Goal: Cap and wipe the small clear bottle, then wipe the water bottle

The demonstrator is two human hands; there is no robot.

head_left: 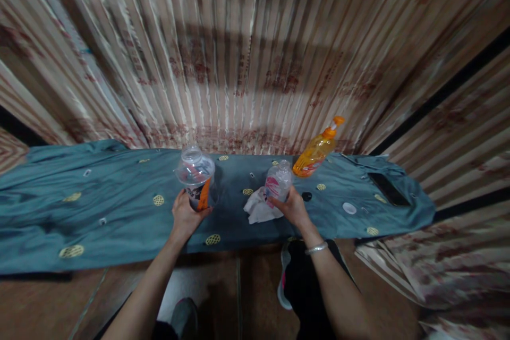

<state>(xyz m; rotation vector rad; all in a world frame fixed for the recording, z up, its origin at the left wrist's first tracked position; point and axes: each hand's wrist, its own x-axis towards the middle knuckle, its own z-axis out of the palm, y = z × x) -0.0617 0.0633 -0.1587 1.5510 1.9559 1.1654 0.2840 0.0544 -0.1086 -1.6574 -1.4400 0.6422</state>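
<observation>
From the head view, your left hand grips a clear jar standing on the teal-covered desk, while your right hand grips a small bottle right of the jar, beside a white cloth, an orange bottle behind.

The wide clear plastic jar looks glossy and smooth, as do the small clear plastic bottle and the orange plastic bottle. The teal cloth is matt, the white rag soft and crumpled, the silvery bangle shiny metal.
</observation>
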